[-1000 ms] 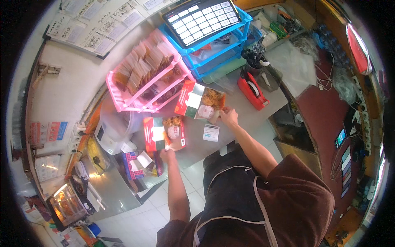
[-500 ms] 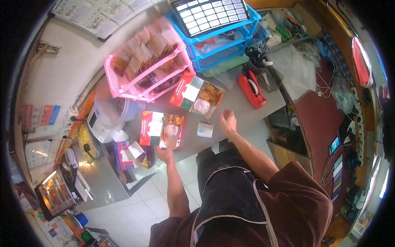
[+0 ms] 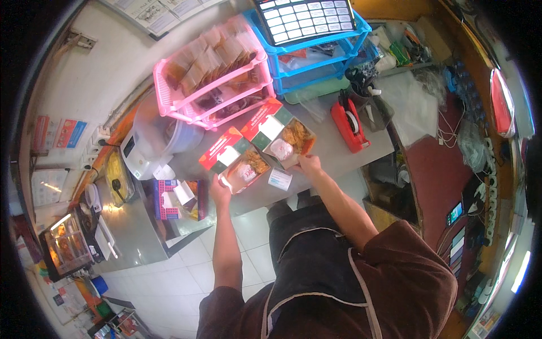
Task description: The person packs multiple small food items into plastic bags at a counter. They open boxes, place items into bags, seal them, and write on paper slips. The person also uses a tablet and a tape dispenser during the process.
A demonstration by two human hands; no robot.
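Observation:
Two open red-and-white cardboard food boxes stand side by side on the metal counter, lids folded back. In the left food box [image 3: 224,148] are a white paper-wrapped bundle [image 3: 245,173] and brown fried chicken [image 3: 259,164]. The right food box [image 3: 263,119] holds a similar wrapped bundle [image 3: 281,149] and fried chicken [image 3: 297,135]. My left hand [image 3: 221,192] grips the near left corner of the left box, its fingertips partly hidden. At the near right corner of the other box, my right hand [image 3: 309,164] closes on the edge. A small printed paper slip [image 3: 280,179] lies between the hands.
Behind the boxes stand a pink basket [image 3: 169,104] of small sachets and a blue tiered rack [image 3: 313,72] with a screen on top. A red tape dispenser [image 3: 349,127] sits to the right. Leftward are a purple patterned box [image 3: 164,210] and a white appliance [image 3: 138,155].
The left box has turned and shifted right, close against the other one. My right hand has come down from beside the right box onto its near corner.

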